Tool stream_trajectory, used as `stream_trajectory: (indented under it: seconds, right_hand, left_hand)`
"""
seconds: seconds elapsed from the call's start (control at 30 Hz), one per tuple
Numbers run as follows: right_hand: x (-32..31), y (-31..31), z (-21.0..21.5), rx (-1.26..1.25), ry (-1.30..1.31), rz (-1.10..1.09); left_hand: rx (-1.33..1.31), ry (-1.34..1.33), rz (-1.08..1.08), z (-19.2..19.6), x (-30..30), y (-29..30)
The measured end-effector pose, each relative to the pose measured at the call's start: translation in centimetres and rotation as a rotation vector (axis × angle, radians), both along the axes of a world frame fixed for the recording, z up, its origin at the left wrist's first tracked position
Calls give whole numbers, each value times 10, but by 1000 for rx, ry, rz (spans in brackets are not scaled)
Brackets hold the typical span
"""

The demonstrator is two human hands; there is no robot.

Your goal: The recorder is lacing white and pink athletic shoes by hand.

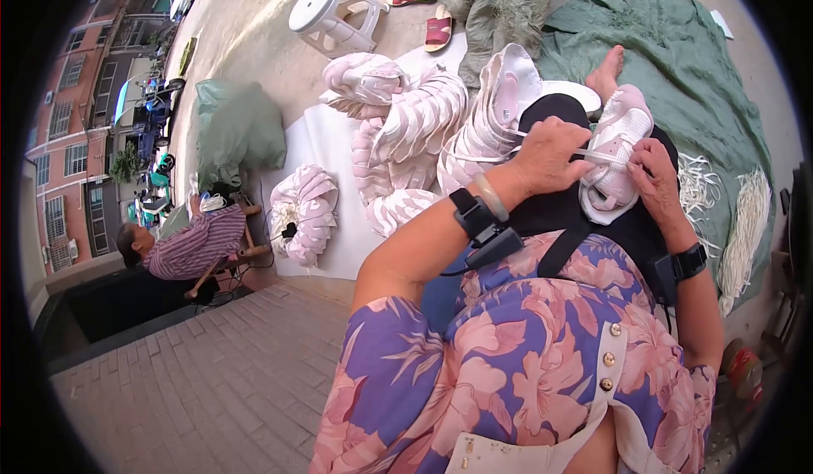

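Observation:
A pink and white sneaker upper point(616, 127) lies across my dark-trousered lap, its toe pointing away from me. My left hand point(550, 159) is closed at its left side, pinching a white shoelace point(600, 156) that stretches over the upper. On the opposite side my right hand point(655, 178) grips the upper's edge by the lacing, with thumb and fingers bent together. Left of my knee stands a nested stack of similar uppers point(476, 144). Loose white laces point(699, 195) and a long lace bundle point(745, 233) lie to the right.
More nested uppers point(406, 131) and a coiled ring of them point(303, 212) rest on a white sheet point(309, 140). Farther off are a white stool point(339, 17), red slippers point(438, 32) and green sacking point(652, 42). A person in a striped shirt point(199, 241) sits at left.

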State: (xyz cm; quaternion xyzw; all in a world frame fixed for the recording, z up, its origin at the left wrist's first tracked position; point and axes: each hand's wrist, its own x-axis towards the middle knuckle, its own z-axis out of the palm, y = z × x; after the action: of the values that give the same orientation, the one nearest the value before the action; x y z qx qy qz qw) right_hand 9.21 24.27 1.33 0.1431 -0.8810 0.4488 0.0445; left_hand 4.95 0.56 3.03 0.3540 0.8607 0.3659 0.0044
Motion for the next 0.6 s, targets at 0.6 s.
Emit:
stream_trajectory:
  seconds: [0.6]
  right_hand:
    - [-6, 16, -17, -131, -246, -94]
  left_hand:
    - [-120, -228, 7, -26, -1, 62]
